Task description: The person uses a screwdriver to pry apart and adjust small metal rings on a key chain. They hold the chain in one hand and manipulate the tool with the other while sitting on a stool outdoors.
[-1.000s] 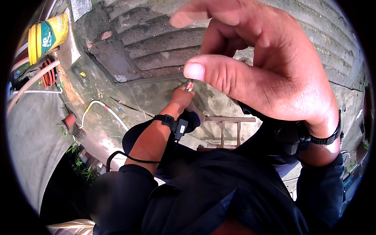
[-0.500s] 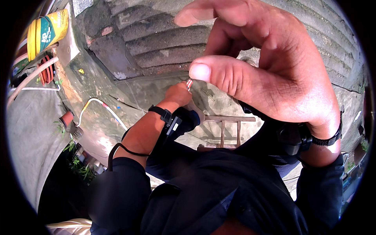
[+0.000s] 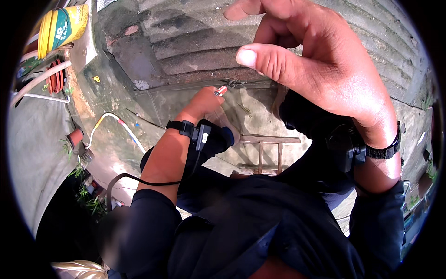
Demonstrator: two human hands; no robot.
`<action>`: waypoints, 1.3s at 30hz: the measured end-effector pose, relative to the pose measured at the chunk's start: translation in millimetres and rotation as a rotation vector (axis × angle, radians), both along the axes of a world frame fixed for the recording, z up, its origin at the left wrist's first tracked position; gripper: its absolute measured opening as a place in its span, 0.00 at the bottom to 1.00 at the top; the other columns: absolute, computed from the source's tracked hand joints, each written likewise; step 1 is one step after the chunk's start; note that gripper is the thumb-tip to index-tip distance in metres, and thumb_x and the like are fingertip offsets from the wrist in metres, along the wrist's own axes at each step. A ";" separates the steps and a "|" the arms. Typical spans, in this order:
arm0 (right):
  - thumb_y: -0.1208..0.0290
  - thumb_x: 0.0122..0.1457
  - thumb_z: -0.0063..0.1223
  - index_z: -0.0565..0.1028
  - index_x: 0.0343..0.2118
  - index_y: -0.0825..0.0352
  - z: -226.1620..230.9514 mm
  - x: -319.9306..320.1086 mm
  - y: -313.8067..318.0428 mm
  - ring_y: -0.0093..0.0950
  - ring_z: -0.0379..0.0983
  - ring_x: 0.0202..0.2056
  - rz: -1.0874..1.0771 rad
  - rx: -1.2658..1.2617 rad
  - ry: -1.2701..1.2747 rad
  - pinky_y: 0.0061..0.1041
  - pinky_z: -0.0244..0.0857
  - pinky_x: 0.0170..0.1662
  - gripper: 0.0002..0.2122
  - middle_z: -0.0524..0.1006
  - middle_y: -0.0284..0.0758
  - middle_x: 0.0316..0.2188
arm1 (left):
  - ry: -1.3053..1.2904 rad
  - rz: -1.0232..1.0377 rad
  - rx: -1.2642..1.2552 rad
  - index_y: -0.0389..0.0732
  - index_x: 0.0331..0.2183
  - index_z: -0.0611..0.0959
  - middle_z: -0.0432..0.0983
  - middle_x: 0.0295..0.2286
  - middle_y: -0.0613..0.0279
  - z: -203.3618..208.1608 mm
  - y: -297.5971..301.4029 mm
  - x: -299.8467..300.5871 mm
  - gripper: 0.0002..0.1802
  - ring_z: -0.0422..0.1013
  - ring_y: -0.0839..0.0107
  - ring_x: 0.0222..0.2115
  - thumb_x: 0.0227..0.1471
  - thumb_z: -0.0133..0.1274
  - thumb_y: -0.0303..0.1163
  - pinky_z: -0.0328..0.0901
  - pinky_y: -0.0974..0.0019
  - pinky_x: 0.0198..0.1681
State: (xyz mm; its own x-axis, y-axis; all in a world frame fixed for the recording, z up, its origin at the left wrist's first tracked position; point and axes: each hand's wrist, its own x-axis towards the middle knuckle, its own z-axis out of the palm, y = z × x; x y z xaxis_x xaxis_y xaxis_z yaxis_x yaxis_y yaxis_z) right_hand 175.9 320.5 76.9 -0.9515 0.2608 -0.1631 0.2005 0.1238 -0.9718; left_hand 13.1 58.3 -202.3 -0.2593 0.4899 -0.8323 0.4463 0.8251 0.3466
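Note:
My left hand (image 3: 204, 103) is low near my foot, its fingers closed around a small red-and-white striped thing (image 3: 221, 90). One end of it sticks out past the fingers, and its kind I cannot make out. Thin dark strands (image 3: 238, 83) lie just beyond it on the ground. Much closer to the camera, my right hand (image 3: 320, 69) is raised with its fingers curved and its thumb apart from them. Nothing shows between that thumb and the fingers; the outer fingertips are partly hidden.
A small wooden stool (image 3: 270, 140) stands between my legs. Ridged grey slabs (image 3: 195, 42) lie ahead. At the left are a yellow-and-green bucket (image 3: 62, 30), a coiled red hose (image 3: 55, 76), a pale curved hose (image 3: 109, 116) and a small plant pot (image 3: 74, 138).
My right hand has shifted slightly up and to the right. My left hand has moved a little up and left, and more of the striped thing now shows.

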 end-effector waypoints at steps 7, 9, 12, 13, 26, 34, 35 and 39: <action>0.67 0.62 0.55 0.68 0.51 0.67 -25.5 17.9 -10.8 0.19 0.72 0.26 0.037 0.141 -0.073 0.18 0.67 0.31 0.17 0.76 0.30 0.23 | 0.018 0.353 0.114 0.39 0.49 0.77 0.70 0.21 0.69 118.5 -0.5 -23.7 0.24 0.62 0.80 0.17 0.50 0.57 0.37 0.55 0.72 0.19; 0.67 0.62 0.54 0.70 0.51 0.70 -54.7 22.8 -17.2 0.16 0.72 0.29 -0.016 0.147 -0.118 0.16 0.65 0.35 0.18 0.74 0.27 0.25 | -0.046 0.501 0.244 0.41 0.50 0.76 0.68 0.21 0.70 152.2 -8.7 -24.1 0.23 0.58 0.83 0.15 0.52 0.56 0.37 0.51 0.75 0.17; 0.63 0.62 0.54 0.70 0.51 0.70 -70.6 21.2 -35.5 0.18 0.74 0.28 -0.023 0.226 -0.235 0.19 0.67 0.35 0.19 0.75 0.29 0.24 | -0.101 0.710 0.412 0.41 0.51 0.75 0.68 0.21 0.71 192.1 -33.9 -19.5 0.22 0.56 0.85 0.14 0.54 0.54 0.37 0.49 0.77 0.15; 0.62 0.61 0.54 0.71 0.50 0.70 -78.3 16.5 -39.8 0.20 0.75 0.27 0.007 0.197 -0.266 0.21 0.68 0.35 0.19 0.76 0.31 0.24 | -0.113 0.766 0.476 0.41 0.51 0.75 0.68 0.21 0.70 200.3 -41.9 -19.4 0.22 0.56 0.85 0.14 0.55 0.54 0.36 0.49 0.77 0.15; 0.61 0.55 0.53 0.71 0.53 0.60 -282.0 7.4 -86.1 0.37 0.66 0.56 0.225 0.607 -0.821 0.35 0.63 0.57 0.22 0.69 0.38 0.56 | -0.074 1.285 0.788 0.36 0.49 0.73 0.69 0.23 0.65 195.5 -58.3 -21.7 0.20 0.59 0.82 0.14 0.57 0.52 0.34 0.50 0.77 0.14; 0.63 0.55 0.55 0.73 0.50 0.60 -358.6 -10.7 -109.5 0.36 0.65 0.55 0.322 0.728 -0.824 0.33 0.66 0.53 0.19 0.71 0.37 0.51 | -0.036 1.354 0.780 0.34 0.49 0.72 0.71 0.25 0.62 188.8 -60.1 -34.5 0.19 0.57 0.83 0.14 0.59 0.50 0.32 0.51 0.79 0.16; 0.63 0.54 0.55 0.74 0.48 0.61 -355.0 -18.8 -107.1 0.36 0.66 0.55 0.355 0.750 -0.836 0.33 0.67 0.52 0.18 0.71 0.36 0.50 | -0.027 1.355 0.756 0.34 0.48 0.72 0.71 0.25 0.63 186.0 -58.7 -36.8 0.18 0.57 0.83 0.14 0.59 0.50 0.32 0.51 0.79 0.15; 0.65 0.55 0.52 0.76 0.42 0.63 -377.5 -19.1 -108.5 0.35 0.71 0.49 0.465 0.810 -0.782 0.34 0.70 0.46 0.13 0.75 0.37 0.45 | 0.008 1.369 0.686 0.33 0.47 0.72 0.71 0.25 0.63 176.6 -54.0 -43.3 0.18 0.58 0.82 0.14 0.59 0.50 0.33 0.50 0.79 0.15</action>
State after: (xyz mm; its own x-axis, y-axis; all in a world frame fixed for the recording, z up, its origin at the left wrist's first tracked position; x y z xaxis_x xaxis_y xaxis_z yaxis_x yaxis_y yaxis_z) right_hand 156.8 212.0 -300.6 -0.6996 0.2134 -0.6820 0.4721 0.8545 -0.2168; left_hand -30.2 4.3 -25.7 -0.8213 0.1558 -0.5488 -0.4965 0.2788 0.8221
